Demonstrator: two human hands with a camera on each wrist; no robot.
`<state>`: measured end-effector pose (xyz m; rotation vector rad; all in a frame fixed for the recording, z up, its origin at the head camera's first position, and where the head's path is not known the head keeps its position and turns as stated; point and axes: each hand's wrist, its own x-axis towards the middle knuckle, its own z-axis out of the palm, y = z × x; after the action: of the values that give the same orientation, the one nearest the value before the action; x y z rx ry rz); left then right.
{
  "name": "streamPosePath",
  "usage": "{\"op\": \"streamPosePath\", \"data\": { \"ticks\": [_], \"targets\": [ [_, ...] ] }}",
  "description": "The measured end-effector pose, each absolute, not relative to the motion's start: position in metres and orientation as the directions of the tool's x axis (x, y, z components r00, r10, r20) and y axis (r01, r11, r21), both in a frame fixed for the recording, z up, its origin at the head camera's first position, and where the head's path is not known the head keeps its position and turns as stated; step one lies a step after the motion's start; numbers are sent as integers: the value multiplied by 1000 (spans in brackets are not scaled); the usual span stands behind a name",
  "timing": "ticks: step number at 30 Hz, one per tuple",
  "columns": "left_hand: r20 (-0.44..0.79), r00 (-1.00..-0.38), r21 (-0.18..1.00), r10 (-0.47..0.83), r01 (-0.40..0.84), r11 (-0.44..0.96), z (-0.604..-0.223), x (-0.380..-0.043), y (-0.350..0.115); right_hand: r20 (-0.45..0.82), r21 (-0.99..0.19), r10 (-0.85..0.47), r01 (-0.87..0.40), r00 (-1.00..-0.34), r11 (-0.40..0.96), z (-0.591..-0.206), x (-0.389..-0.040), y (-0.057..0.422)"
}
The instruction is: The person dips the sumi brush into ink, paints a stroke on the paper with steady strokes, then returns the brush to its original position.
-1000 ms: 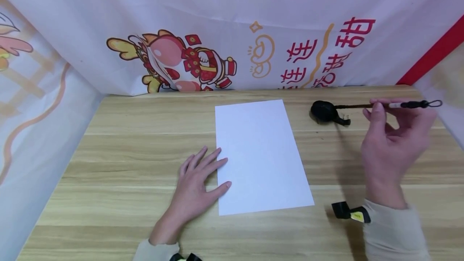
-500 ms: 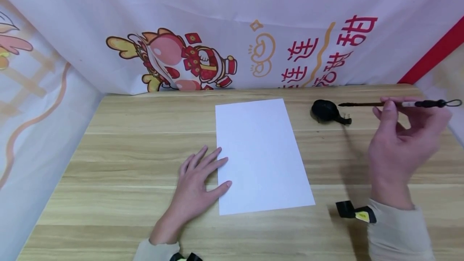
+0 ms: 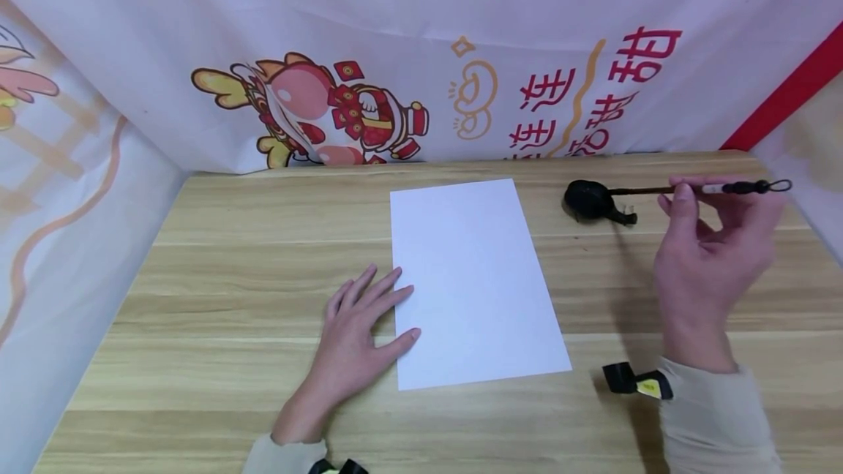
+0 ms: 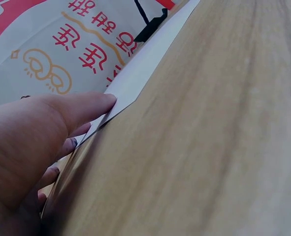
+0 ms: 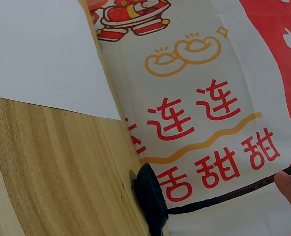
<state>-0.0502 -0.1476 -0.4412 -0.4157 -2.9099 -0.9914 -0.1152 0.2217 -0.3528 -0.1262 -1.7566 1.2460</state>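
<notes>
A writing brush (image 3: 648, 190) with a dark handle and a hanging loop is pinched by my right hand (image 3: 714, 262). It lies almost level, its black tip at the rim of a small black ink dish (image 3: 588, 200). In the right wrist view the bristles (image 5: 192, 206) meet the edge of the dish (image 5: 151, 199); whether they dip inside is hidden. My left hand (image 3: 358, 335) rests with spread, straight fingers on the left edge of a blank white sheet of paper (image 3: 477, 284). The left wrist view has the thumb (image 4: 93, 105) on the paper (image 4: 140, 73).
The wooden table (image 3: 230, 298) stretches out on both sides of the paper. A white printed cloth (image 3: 369, 6) with red characters stands along the back edge, and another cloth (image 3: 79, 167) closes off the left side.
The brush first drew back right, away from the ink dish, then came left again to its rim. My left hand and the paper have stayed in place.
</notes>
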Motion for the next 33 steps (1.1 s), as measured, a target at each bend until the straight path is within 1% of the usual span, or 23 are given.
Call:
{"op": "streamPosePath", "data": {
  "ticks": [5,9,11,16,23,33],
  "targets": [
    [125,-963,592,238,265,761,-440,-51,-147,621,-784,573,-411,-535,465,-350,-114,222],
    [126,-963,590,238,265,762,-440,-51,-147,628,-777,576,-382,-524,500,-347,-113,223],
    [126,-963,590,237,265,763,-440,-51,-147,630,-776,577,-388,-520,497,-346,-112,223],
    [124,-964,594,236,263,761,-440,-50,-148,631,-776,566,-427,-531,464,-348,-113,221],
    [125,-963,593,239,265,760,-441,-50,-148,621,-784,560,-427,-548,452,-351,-114,219],
    [125,-963,590,237,264,763,-441,-50,-148,635,-773,579,-417,-511,478,-347,-113,222]
  ]
}}
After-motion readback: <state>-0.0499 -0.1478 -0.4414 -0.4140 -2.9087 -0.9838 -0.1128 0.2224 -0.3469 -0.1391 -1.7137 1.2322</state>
